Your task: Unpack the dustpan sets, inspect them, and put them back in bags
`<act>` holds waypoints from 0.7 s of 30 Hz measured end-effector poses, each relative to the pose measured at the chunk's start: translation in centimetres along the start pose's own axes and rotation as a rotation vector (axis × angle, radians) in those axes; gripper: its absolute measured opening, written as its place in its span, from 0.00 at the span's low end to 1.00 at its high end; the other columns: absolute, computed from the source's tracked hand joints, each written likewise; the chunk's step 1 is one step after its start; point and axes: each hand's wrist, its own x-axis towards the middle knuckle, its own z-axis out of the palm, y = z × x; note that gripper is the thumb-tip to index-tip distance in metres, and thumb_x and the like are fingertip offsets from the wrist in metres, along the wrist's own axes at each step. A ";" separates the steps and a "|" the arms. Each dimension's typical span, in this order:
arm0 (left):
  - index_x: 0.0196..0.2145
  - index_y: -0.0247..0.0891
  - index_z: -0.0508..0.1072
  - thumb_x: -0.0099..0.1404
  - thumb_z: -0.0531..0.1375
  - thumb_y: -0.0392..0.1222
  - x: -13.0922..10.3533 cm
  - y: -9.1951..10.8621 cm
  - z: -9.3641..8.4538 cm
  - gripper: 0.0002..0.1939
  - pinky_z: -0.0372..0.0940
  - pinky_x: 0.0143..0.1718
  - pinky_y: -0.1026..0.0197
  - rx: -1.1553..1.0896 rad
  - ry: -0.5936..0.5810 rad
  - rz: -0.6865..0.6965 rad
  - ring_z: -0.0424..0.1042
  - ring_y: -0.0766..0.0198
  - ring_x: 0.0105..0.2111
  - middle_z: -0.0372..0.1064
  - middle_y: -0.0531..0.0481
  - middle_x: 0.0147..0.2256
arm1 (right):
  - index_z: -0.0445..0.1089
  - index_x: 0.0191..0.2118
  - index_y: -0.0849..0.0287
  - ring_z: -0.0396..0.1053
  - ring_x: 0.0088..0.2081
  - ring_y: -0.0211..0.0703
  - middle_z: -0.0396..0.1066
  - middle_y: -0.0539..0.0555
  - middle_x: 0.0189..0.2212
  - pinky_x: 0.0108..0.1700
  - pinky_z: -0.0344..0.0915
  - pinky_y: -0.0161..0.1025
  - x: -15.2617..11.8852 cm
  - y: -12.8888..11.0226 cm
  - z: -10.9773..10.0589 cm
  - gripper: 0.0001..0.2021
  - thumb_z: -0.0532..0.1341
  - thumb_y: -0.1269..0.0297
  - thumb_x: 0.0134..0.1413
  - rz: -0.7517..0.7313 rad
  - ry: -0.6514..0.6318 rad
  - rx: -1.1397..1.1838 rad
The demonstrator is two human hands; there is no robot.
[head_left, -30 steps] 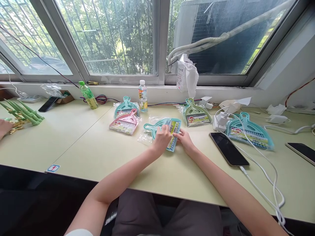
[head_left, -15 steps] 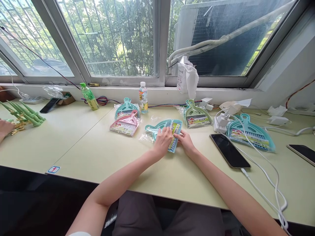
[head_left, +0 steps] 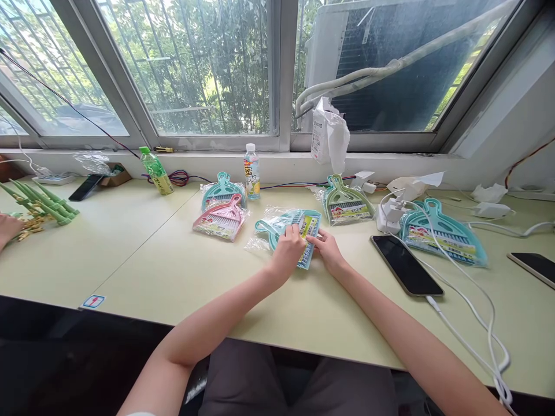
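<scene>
A teal dustpan and brush set [head_left: 281, 221] in clear plastic wrap lies before me, its handle to the left and its labelled wide end to the right. My left hand [head_left: 289, 248] rests over the middle of this set, fingers curled against the label. At the right edge, my right hand [head_left: 328, 249] grips it, thumb on top and the other fingers partly hidden. Left of my hands, a wrapped pink dustpan set [head_left: 220, 221] overlaps a teal set [head_left: 223, 189]. Behind to the right sits a wrapped green set [head_left: 347, 202].
On the right lie a larger teal set [head_left: 442, 234], a charging phone [head_left: 406, 267], a white plug [head_left: 391, 212] and loose cables. Two drink bottles, one clear [head_left: 251, 173] and one green [head_left: 156, 172], stand behind. Another person's hand [head_left: 9, 226] is beside green bamboo-like pieces [head_left: 47, 202] far left.
My left fingers have shifted slightly and curled more on the label. My right hand and the wrapped set stay nearly in place.
</scene>
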 end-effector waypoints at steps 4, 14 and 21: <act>0.35 0.28 0.72 0.65 0.46 0.23 -0.3 0.0 0.3 0.16 0.63 0.32 0.60 0.031 0.036 0.050 0.68 0.56 0.38 0.65 0.40 0.34 | 0.72 0.43 0.59 0.75 0.31 0.45 0.78 0.55 0.35 0.31 0.72 0.39 0.0 0.0 -0.1 0.22 0.70 0.58 0.38 -0.009 -0.002 -0.011; 0.55 0.19 0.67 0.64 0.51 0.25 -0.8 1.5 1.2 0.22 0.65 0.50 0.56 -0.014 -0.114 0.198 0.67 0.51 0.54 0.66 0.27 0.53 | 0.71 0.40 0.58 0.75 0.34 0.49 0.78 0.57 0.35 0.34 0.72 0.41 0.1 0.0 -0.3 0.23 0.72 0.56 0.35 -0.026 0.032 -0.022; 0.61 0.20 0.61 0.69 0.51 0.32 -1.1 2.2 1.0 0.25 0.68 0.49 0.54 -0.112 -0.140 0.079 0.67 0.46 0.57 0.63 0.22 0.56 | 0.71 0.41 0.57 0.76 0.36 0.48 0.78 0.55 0.35 0.35 0.74 0.41 0.0 -0.1 -0.3 0.23 0.72 0.58 0.34 -0.044 0.089 0.030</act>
